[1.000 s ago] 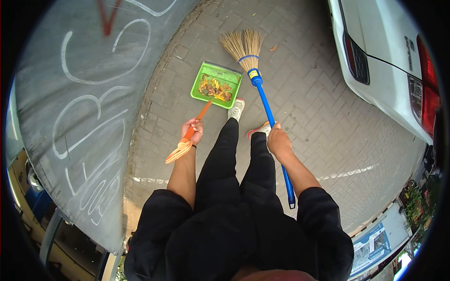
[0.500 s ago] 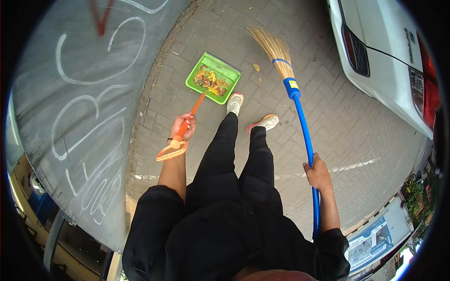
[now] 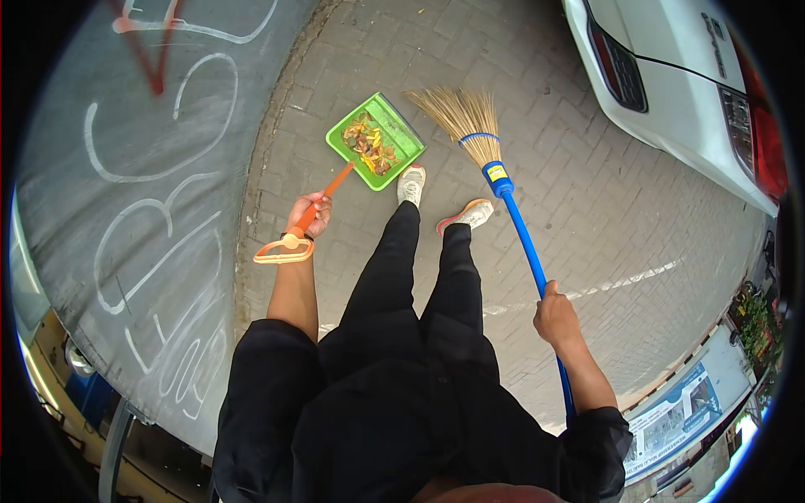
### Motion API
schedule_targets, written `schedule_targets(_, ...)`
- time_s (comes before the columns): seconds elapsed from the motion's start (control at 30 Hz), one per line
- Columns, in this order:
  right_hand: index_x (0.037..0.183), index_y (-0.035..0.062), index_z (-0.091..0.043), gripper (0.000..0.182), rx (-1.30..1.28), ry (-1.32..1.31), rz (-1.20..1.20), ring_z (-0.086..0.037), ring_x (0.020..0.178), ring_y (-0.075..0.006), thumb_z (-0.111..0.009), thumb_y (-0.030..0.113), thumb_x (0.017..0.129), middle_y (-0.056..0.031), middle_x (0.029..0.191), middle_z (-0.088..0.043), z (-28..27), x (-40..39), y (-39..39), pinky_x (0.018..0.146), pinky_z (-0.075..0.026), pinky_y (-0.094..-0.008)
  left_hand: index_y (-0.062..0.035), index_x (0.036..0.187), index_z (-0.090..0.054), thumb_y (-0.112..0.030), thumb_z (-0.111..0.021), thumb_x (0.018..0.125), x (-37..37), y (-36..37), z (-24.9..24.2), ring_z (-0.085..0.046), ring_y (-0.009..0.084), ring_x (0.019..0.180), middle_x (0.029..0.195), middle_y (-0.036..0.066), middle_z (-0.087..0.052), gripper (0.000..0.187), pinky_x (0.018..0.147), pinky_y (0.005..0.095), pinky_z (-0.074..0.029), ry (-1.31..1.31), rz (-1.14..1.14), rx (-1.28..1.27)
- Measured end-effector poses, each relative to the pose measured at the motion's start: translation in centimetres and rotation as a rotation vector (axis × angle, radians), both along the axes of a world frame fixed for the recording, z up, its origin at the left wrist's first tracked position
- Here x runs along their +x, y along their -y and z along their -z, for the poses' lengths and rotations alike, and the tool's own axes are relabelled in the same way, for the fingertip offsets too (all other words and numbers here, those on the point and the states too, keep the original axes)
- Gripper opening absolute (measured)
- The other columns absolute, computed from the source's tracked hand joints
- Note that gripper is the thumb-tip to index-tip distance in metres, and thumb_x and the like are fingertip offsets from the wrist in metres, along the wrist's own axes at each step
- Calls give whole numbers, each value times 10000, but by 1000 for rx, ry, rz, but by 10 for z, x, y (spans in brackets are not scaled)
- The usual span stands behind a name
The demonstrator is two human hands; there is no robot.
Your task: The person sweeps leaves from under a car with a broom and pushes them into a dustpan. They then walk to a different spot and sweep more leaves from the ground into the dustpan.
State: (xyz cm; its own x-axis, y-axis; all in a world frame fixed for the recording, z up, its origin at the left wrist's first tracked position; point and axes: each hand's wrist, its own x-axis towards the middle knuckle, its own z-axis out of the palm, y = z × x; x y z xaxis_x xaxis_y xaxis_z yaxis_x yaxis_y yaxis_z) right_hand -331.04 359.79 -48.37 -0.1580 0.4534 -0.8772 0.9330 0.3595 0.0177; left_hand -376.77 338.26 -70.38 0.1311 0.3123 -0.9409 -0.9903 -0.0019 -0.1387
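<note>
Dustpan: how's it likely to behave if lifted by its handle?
The dustpan is probably light and fairly stiff: thin, plastic-looking walls. The pan sits well beyond the left hand, so it may dip when raised. The leaves look loose and could slide out over the dark front edge if it tips forward.

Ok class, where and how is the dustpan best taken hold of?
Probably by its slim orange handle, from the person's left: it runs back from the green dustpan toward that side, opposite the dark front lip, away from the leaves.
</note>
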Motion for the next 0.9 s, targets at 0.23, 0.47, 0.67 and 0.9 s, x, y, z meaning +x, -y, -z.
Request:
schedule_targets(0.23, 964, -71, -371, 246, 125, -16, 164, -624, 731, -457, -545, 35, 826, -319, 769, -606, 1, -24, -13, 625, -521, -488, 19, 852, -403, -97, -439, 931, 0, 7, 5, -425, 76, 414, 687, 79, -475, 145, 327, 196, -328, 31, -39, 11)
schedule_targets(0.47, 946, -103, -389, 235, 73, -120, 211, -619, 763, -478, -526, 36, 815, -345, 782, -596, 76, -52, 32, 674, -520, -492, 17, 870, -396, -107, -425, 941, 4, 20, 8, -424, 74, 422, 691, 79, -472, 146, 325, 193, -329, 40, -71, 37)
schedule_targets(0.67, 900, -52, -447, 242, -317, -147, 519, -615, 578, -342, -576, 144, 844, -218, 676, -587, -15, -70, 54, 543, -486, -422, 18, 864, -405, -120, -420, 944, 7, 11, 5, -425, 72, 422, 700, 79, -492, 160, 328, 185, -347, -24, -35, -14)
schedule_targets(0.9, 877, -38, -449, 246, -261, -104, 772, -552, 445, -241, -573, 173, 859, -143, 618, -548, -40, -48, 42, 456, -445, -355, -11, 831, -422, -126, -450, 933, 11, 12, 5, -390, 69, 405, 654, 39, -468, 157, 358, 184, -335, 27, -17, -15)
